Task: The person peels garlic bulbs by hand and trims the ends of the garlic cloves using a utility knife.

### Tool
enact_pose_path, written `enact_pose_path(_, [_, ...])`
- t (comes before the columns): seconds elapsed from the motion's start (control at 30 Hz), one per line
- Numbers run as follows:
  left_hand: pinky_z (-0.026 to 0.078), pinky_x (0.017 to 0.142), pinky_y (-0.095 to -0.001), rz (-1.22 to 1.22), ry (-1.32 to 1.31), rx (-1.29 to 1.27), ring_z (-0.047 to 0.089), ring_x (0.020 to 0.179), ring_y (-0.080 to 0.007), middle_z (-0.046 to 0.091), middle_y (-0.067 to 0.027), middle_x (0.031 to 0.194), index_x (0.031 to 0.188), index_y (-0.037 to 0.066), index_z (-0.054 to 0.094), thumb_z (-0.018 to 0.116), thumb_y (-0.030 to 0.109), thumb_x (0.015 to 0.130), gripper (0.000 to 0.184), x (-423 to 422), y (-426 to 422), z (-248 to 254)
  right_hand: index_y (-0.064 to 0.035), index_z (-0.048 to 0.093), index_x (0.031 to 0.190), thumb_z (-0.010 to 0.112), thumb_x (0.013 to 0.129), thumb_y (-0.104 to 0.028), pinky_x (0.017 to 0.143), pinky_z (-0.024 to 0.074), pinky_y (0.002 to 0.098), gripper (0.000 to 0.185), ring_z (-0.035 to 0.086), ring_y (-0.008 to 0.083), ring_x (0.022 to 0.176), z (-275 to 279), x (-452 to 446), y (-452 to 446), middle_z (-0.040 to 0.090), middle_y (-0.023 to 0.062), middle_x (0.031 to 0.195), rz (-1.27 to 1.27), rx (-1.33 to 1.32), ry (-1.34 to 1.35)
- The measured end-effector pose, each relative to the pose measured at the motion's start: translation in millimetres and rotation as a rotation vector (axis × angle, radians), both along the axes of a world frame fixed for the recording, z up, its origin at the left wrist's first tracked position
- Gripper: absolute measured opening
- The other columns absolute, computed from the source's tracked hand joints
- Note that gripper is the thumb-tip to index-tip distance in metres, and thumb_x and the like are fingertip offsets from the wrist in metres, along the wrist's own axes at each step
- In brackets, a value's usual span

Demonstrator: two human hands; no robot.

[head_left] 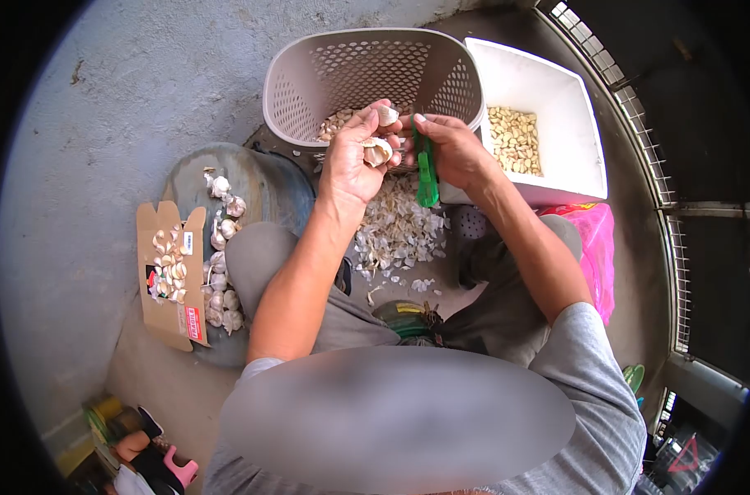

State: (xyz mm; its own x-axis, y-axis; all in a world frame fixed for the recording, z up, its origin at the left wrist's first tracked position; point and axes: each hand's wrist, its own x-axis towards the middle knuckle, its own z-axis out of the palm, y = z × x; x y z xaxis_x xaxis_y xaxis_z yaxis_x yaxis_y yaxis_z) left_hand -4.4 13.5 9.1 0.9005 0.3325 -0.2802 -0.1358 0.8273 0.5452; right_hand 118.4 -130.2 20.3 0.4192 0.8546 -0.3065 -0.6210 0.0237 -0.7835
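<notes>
My left hand (348, 165) is closed around part of a garlic bulb (378, 152), its papery skin partly open. Up at the fingertips of that hand is a garlic clove (387, 115). Close beside it, my right hand (457, 150) grips a cutter with a green handle (427, 180); its blade cannot be made out. Both hands are over the near rim of a taupe perforated basket (366, 66), where unpeeled cloves (335, 124) lie at the bottom. Below the hands, loose garlic skins (398, 231) cover the floor.
A white foam box (548, 78) at right holds peeled cloves (513, 140). At left, whole garlic bulbs (219, 280) and a cardboard piece (170, 318) bearing cloves rest on a round surface (259, 177). A pink plastic bag (593, 247) lies by the right knee. Another person's arm (133, 445) shows lower left.
</notes>
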Motion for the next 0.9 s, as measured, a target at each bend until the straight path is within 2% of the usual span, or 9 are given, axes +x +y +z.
enact_pose_path(0.1, [0.050,0.061,-0.0338,0.035,0.043,0.119,0.066,0.075,-0.0167,0.071,-0.0057,0.092,0.116,0.009,0.068,0.068,0.029,0.100,0.026,-2,-1,8,0.0013,0.066,0.119,0.051,0.109,-0.022,0.069,0.0541,0.0317,0.029,0.063,0.0151,0.078,6,-4,-3,0.066,0.0094,0.086,0.131,-0.058,-0.429])
enact_pose_path(0.13, [0.050,0.060,-0.0340,0.053,0.070,0.163,0.066,0.074,-0.0162,0.071,-0.0051,0.091,0.115,0.009,0.068,0.068,0.029,0.100,0.025,-3,-1,9,-0.0010,0.064,0.126,0.054,0.108,-0.021,0.072,0.0556,0.0365,0.029,0.070,0.0235,0.082,16,-9,-1,0.070,0.0161,0.093,0.100,-0.241,-0.810])
enact_pose_path(0.23, [0.050,0.057,-0.0327,0.085,0.072,0.238,0.066,0.070,-0.0145,0.071,-0.0044,0.091,0.113,0.009,0.069,0.070,0.029,0.100,0.024,-1,1,7,0.0011,0.062,0.127,0.057,0.105,-0.018,0.080,0.0563,0.0421,0.029,0.073,0.0340,0.093,20,-14,-2,0.072,0.0205,0.104,-0.134,-0.088,-1.391])
enact_pose_path(0.33, [0.052,0.057,-0.0292,0.112,0.087,0.297,0.067,0.070,-0.0138,0.073,-0.0057,0.094,0.112,0.007,0.070,0.071,0.025,0.099,0.022,-1,-2,10,-0.0001,0.062,0.128,0.059,0.103,-0.016,0.086,0.0555,0.0453,0.030,0.070,0.0418,0.103,34,-15,-7,0.072,0.0218,0.112,-0.125,-0.111,-1.398])
enact_pose_path(0.43, [0.053,0.059,-0.0254,0.145,-0.002,0.405,0.067,0.072,-0.0122,0.073,-0.0067,0.097,0.114,0.004,0.070,0.073,0.021,0.098,0.023,1,-12,15,-0.0016,0.062,0.128,0.058,0.103,-0.016,0.084,0.0557,0.0451,0.029,0.070,0.0411,0.102,35,-13,-12,0.072,0.0218,0.109,-0.081,-0.202,-1.507])
enact_pose_path(0.47, [0.053,0.060,-0.0228,0.165,-0.007,0.446,0.066,0.074,-0.0107,0.073,-0.0065,0.099,0.122,0.000,0.069,0.074,0.019,0.097,0.031,3,-14,12,-0.0017,0.062,0.128,0.059,0.103,-0.017,0.083,0.0556,0.0451,0.029,0.070,0.0413,0.102,37,-13,-12,0.072,0.0220,0.108,-0.076,-0.199,-1.492])
enact_pose_path(0.57, [0.051,0.060,-0.0213,0.138,-0.014,0.535,0.064,0.073,-0.0091,0.072,-0.0053,0.098,0.129,-0.002,0.066,0.074,0.017,0.097,0.039,2,-18,17,-0.0015,0.063,0.128,0.060,0.103,-0.018,0.082,0.0553,0.0451,0.030,0.070,0.0417,0.100,41,-12,-13,0.073,0.0226,0.105,-0.068,-0.202,-1.432])
enact_pose_path(0.73, [0.049,0.057,-0.0198,0.115,-0.008,0.642,0.061,0.071,-0.0051,0.069,-0.0023,0.095,0.130,-0.004,0.065,0.073,0.009,0.095,0.038,4,-20,14,-0.0002,0.063,0.126,0.061,0.102,-0.019,0.080,0.0547,0.0456,0.031,0.070,0.0425,0.097,37,-6,-13,0.073,0.0236,0.100,-0.054,-0.193,-1.284])
enact_pose_path(0.9, [0.052,0.063,-0.0209,0.175,-0.033,0.706,0.063,0.075,-0.0070,0.071,-0.0045,0.100,0.126,-0.006,0.065,0.075,0.004,0.093,0.036,4,-18,13,-0.0006,0.064,0.127,0.061,0.102,-0.018,0.082,0.0553,0.0471,0.031,0.070,0.0437,0.098,47,-9,-19,0.072,0.0244,0.103,-0.059,-0.250,-1.520])
